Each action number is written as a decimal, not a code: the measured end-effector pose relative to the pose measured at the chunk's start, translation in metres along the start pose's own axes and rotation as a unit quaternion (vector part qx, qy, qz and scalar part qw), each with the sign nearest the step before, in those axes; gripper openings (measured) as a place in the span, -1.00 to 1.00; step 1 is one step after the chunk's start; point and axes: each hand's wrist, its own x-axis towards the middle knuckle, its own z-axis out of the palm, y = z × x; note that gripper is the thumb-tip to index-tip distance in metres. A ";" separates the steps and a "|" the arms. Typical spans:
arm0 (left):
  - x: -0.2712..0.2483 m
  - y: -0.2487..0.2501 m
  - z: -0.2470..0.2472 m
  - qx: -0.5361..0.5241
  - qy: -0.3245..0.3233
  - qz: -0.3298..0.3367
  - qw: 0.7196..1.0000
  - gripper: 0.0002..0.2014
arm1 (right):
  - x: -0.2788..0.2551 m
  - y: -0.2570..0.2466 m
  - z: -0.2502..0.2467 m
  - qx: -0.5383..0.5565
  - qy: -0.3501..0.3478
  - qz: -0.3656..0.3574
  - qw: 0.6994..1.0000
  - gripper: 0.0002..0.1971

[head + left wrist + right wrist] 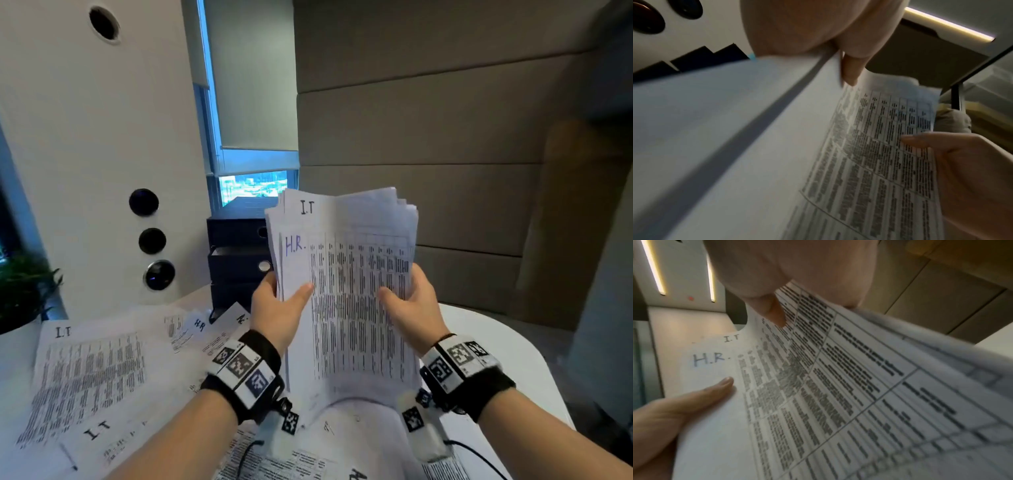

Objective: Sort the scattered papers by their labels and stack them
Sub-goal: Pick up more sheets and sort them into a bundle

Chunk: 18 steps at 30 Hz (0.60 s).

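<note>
I hold a bundle of printed sheets (346,291) upright above the table. Its front sheet is marked "H.R." (295,245) in blue; a sheet behind it shows "I.T" (307,207). My left hand (279,306) grips the bundle's left edge, thumb on the front. My right hand (409,301) grips the right edge, thumb on the print. The wrist views show the same bundle (869,154) (818,386) with each thumb pressed on it. Loose sheets marked "I.T" (87,373) and "H.R" (199,324) lie on the table at the left.
Dark stacked file drawers (238,257) stand behind the bundle against a white panel (102,137) with round dark fittings. A potted plant (22,291) sits at the far left. More papers (274,459) lie near me on the white table (496,349). Padded wall at right.
</note>
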 end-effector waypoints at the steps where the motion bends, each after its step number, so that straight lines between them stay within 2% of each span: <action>1: 0.000 0.003 0.001 -0.005 0.018 0.013 1.000 -0.72 | 0.000 -0.003 0.002 0.006 0.013 -0.020 1.000 -0.67; 3: 0.001 0.008 -0.001 -0.016 0.034 0.019 0.999 -0.71 | 0.001 -0.007 0.002 0.033 0.046 -0.034 0.998 -0.70; 5: 0.001 0.008 -0.006 -0.015 0.015 0.012 1.000 -0.72 | 0.000 -0.008 0.000 0.049 0.046 -0.010 0.998 -0.65; 7: 0.001 0.008 -0.004 0.020 -0.007 -0.002 1.000 -0.73 | 0.000 -0.009 0.002 0.035 -0.016 0.020 0.999 -0.55; 10: 0.013 0.014 -0.002 0.007 0.045 -0.013 0.999 -0.72 | 0.008 -0.010 0.014 -0.027 -0.076 0.022 0.996 -0.43; 12: 0.027 0.020 -0.014 -0.033 0.106 -0.034 0.993 -0.73 | 0.016 -0.003 0.012 -0.078 -0.047 0.041 0.995 -0.39; 14: 0.041 0.020 -0.034 -0.066 0.137 -0.080 0.985 -0.64 | 0.021 0.008 0.004 -0.154 0.011 0.084 0.984 -0.22; 15: 0.046 0.015 -0.043 -0.063 0.134 -0.102 0.984 -0.59 | 0.021 0.013 0.001 -0.143 0.025 0.100 0.984 -0.11; 16: 0.046 0.010 -0.048 -0.069 0.118 -0.112 0.984 -0.59 | 0.022 0.021 0.000 -0.085 0.029 0.109 0.990 -0.07; 17: 0.046 0.003 -0.050 -0.096 0.101 -0.125 0.982 -0.57 | 0.022 0.023 0.001 -0.002 0.024 0.127 0.992 -0.16; 18: 0.044 -0.005 -0.050 -0.139 0.083 -0.145 0.976 -0.53 | 0.021 0.024 0.005 0.085 0.009 0.151 0.985 -0.33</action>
